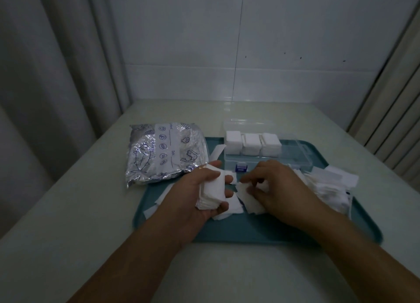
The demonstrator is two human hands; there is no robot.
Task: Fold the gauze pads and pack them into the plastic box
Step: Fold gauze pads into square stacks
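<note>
On the near half of a teal tray, both bare forearms reach in from the near edge, one from each side, and the hands meet over loose gauze. The left hand lies palm up and tilted toward the right, its fingers and thumb curled round a stack of folded gauze pads, so that the stack stands on edge in the palm; the thumb tip shows at the stack's far corner and three fingertips wrap its right side. The right hand is palm down, knuckles raised, wrist bent slightly toward the left. Its thumb and fingers pinch a single pad that lies on the tray just right of the stack.

More loose pads are heaped on the tray's right side, partly under and beyond the right wrist, and a few flat pieces show under the left hand.

The box, clear plastic with its lid up, sits on the far part of the tray. Three white blocks of packed pads stand side by side in its left part; the right part looks bare. A small blue latch is on its near wall.

A silver foil bag lies to the left, partly over the tray's far left corner, on a pale table.
</note>
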